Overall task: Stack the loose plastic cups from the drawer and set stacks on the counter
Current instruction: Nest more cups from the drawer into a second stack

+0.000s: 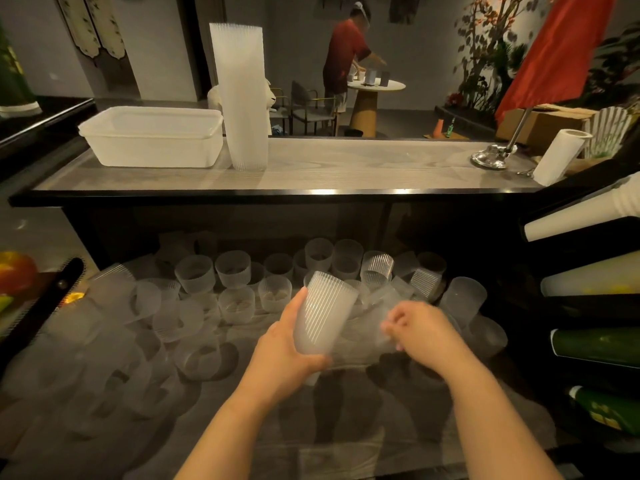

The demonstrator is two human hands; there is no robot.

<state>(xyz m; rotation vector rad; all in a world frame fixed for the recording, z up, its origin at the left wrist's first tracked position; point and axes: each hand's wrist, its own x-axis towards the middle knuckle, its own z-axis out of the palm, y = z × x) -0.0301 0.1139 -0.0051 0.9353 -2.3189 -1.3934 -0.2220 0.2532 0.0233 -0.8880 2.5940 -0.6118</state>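
My left hand (289,344) grips a short stack of ribbed, translucent plastic cups (323,311), tilted with its rim pointing up and away from me. My right hand (420,332) is just to its right, fingers curled round a clear cup (372,336) that is blurred and hard to make out. Both hands are over the open drawer (346,441), where several loose cups (221,289) lie scattered, some upright, some on their sides. A tall stack of cups (242,95) stands on the counter (346,168) behind the drawer.
A white plastic tub (152,136) sits left of the tall stack. A paper towel roll (559,155) and a metal stand (493,157) are at the counter's right end. Cup sleeves and bottles (595,344) fill shelves at the right. A person works at a far table (375,85).
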